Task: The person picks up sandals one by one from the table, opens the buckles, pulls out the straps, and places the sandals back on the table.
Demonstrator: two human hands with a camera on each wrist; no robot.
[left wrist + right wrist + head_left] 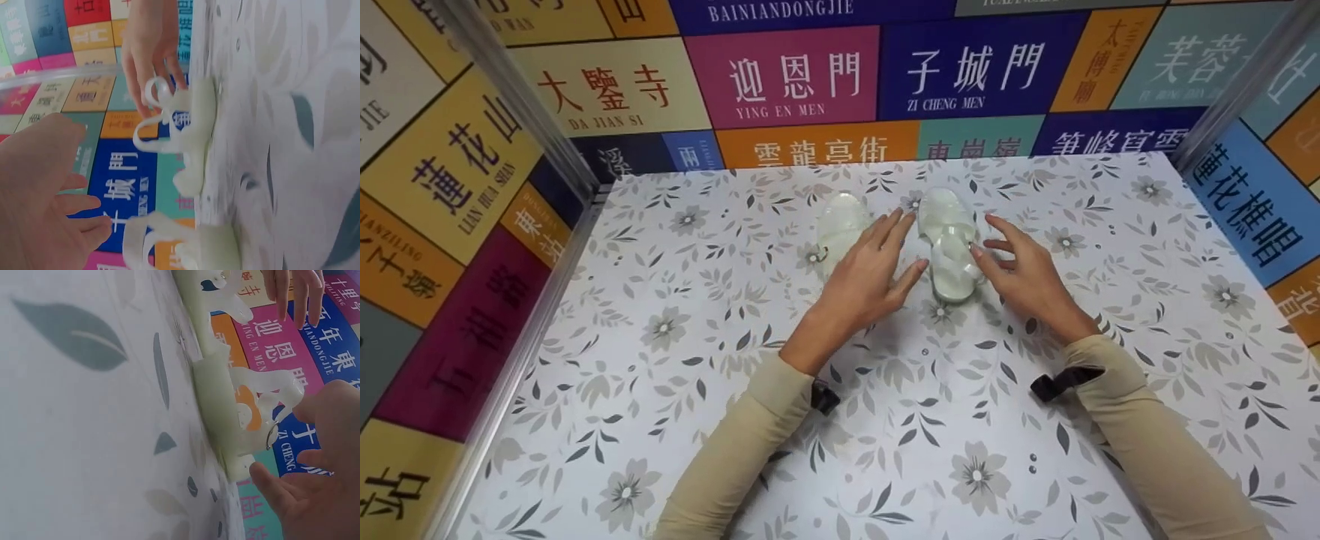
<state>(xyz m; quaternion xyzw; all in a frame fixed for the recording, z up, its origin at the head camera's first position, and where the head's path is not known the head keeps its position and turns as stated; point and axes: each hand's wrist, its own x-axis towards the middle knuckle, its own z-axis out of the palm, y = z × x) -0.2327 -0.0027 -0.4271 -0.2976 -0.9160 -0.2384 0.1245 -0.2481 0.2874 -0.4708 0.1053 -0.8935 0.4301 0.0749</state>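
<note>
Two pale, milky-green jelly sandals lie side by side, soles down, on a floral tablecloth. My left hand (864, 279) is over the left sandal (841, 213), its fingers extended and hiding much of the strap area. In the left wrist view, that hand appears apart from the straps. To the right of the right sandal (954, 283) is my right hand (1026, 279), its fingers spread and gently bent. Its thumb overlaps the edge of the straps in the right wrist view, where a small metal buckle (272, 436) shows on the side. Neither hand grips anything.
The white tablecloth (720, 442) with grey flowers and leaves covers the table. Panels with coloured blocks of lettering (784, 79) stand behind it and at both sides. A dark strap with a camera sits on each wrist, over beige sleeves (735, 450).
</note>
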